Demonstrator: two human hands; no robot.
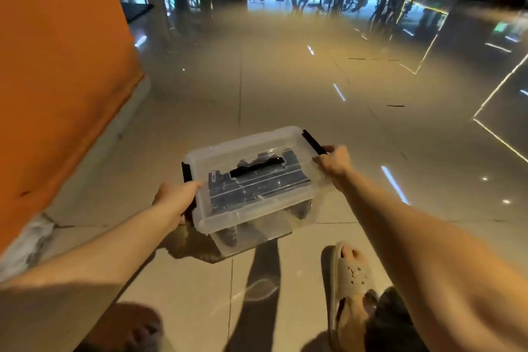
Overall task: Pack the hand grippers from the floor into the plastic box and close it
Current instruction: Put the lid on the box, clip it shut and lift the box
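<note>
**Lid on, both hands at the end latches**

The plastic box (245, 213) sits low in front of the person, over the glossy tiled floor (285, 80). Whether it rests on the tiles or hangs just above them, I cannot tell. The clear lid (243, 146) is already on, and the dark hand grippers (257, 187) show through it, packed inside under the black carry handle (257, 167). No grippers are visible on the floor around the box.

The left hand (177, 197) wraps the left latch (187, 171), thumb up on the lid's edge and fingers curled below. The right hand (334, 163) does the same at the near end of the right latch (313, 141), with the fingers bent round it.

Taking both ends at once makes sense: it keeps the box level and lets each latch be pressed against the pull of the other. The packing looks done, and closing seems to be the step in hand. I cannot make out whether either latch has snapped fully shut.

A foot in a grey sandal (351, 274) is planted just beside the box, with an orange wall (57, 66) to the left.
</note>
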